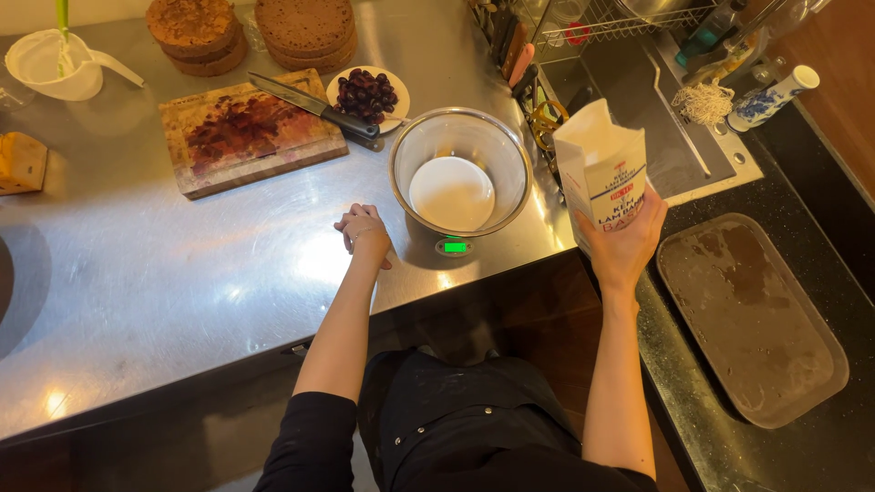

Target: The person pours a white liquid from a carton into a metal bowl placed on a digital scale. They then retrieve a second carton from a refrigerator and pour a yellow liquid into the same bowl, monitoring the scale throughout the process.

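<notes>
— Right hand (625,239) is wrapped around the white carton (603,173), upright beside the steel bowl (460,169).

— And the left hand (364,233)?

— Loosely curled, holding nothing, resting on the counter (182,273) near the scale (454,246) under the bowl.

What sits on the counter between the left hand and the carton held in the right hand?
In the head view, the steel bowl with white liquid, on a small scale, sits between the left hand and the carton in the right hand.
</notes>
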